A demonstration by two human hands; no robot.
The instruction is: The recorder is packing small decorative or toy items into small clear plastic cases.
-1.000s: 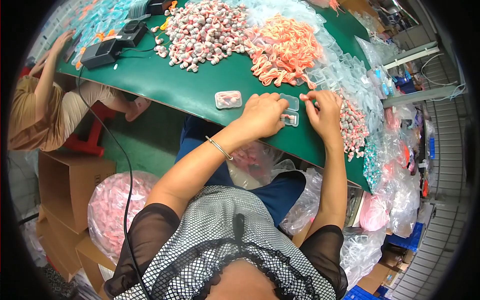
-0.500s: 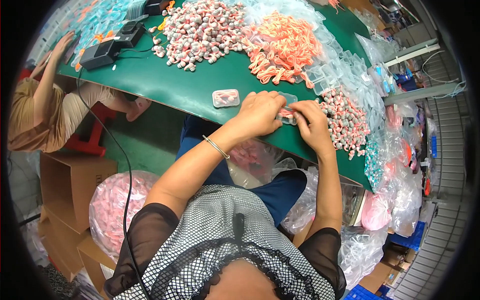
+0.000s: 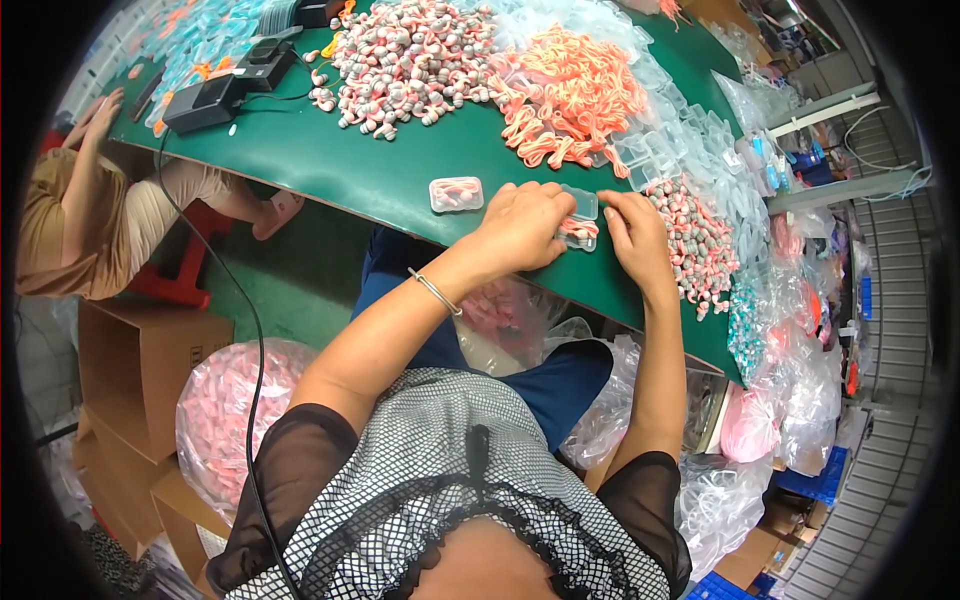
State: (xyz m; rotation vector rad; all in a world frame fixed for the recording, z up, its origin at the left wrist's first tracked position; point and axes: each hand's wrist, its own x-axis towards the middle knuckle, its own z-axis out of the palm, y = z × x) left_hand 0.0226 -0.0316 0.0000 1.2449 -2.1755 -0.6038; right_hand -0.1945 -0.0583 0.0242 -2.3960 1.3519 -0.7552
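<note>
My left hand (image 3: 528, 226) grips the left side of a small clear plastic case (image 3: 582, 206) on the green table, its lid standing open toward the far side. Inside the case lie folded orange cord and grey-and-pink pieces (image 3: 580, 232) that look like earplugs. Just right of the case, my right hand (image 3: 640, 240) has thumb and forefinger apart, with nothing visible between them. A filled, shut clear case (image 3: 456, 194) rests left of my left hand. Beyond my right hand spreads a smaller pile of grey-and-pink pieces (image 3: 695, 235).
A large heap of grey-and-pink pieces (image 3: 415, 60) and a heap of bundled orange cords (image 3: 572, 95) lie farther back. Empty clear cases (image 3: 690, 135) line the right side. Black devices (image 3: 205, 105) with a cable stand left. Another person's arm (image 3: 90, 150) reaches the table's left end.
My right hand has let go of the case and moved slightly right, its fingers spreading. The case's contents show more now. My left hand stays on the case.
</note>
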